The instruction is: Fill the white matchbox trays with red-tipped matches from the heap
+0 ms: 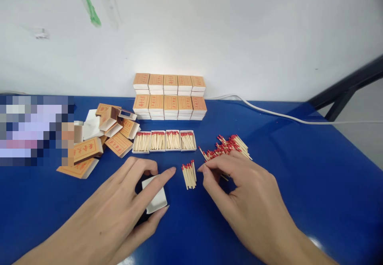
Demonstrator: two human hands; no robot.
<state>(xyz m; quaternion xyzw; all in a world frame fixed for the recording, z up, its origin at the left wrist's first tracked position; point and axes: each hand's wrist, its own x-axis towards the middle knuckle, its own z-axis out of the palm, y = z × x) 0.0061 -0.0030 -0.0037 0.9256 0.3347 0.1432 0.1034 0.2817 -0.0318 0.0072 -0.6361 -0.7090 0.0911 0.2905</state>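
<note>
My left hand (125,201) curls around a small white matchbox tray (158,199), thumb at its near edge and bent fingers at its far edge. The index finger stretches across it toward a small bunch of red-headed matches (189,175) on the table. On the other side of that bunch is my right hand (248,197), thumb and index tips pressed together. Whether anything is pinched there is hidden. Its other fingers are over the near side of a loose match pile (226,145). Beyond the bunch, a row of several open trays (172,140) holds matches, heads facing away.
Stacked matchboxes (170,102) stand in rows by the white wall (239,38). Orange matchbox sleeves (119,144) and white trays (92,126) lie heaped at the left. A white cable (269,111) crosses the back right of the blue table (314,169).
</note>
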